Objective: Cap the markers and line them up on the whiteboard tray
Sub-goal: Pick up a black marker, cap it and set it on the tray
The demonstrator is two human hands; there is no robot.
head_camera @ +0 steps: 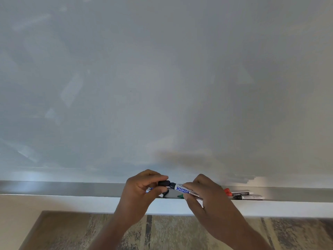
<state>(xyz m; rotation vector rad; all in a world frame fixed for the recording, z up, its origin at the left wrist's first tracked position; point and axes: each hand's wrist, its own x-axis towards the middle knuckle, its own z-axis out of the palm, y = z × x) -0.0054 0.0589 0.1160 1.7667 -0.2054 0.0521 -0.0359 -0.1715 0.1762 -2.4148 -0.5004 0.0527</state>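
Head view: hands (pixel 173 193) hiding tray markers (pixel 243 195)

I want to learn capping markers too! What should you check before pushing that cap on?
1. Right hand grips marker: ok.
2. Left hand pinches cap: ok.
3. Cap in line with tip: ok.
4. Cap colour matches marker: cannot tell.
5. Room on tray to lay it down: ok.
6. Red markers already capped: ok.

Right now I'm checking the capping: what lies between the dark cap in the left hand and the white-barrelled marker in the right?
Head view: dark cap and white-barrelled marker nearly meet; only its dark tip lies between.
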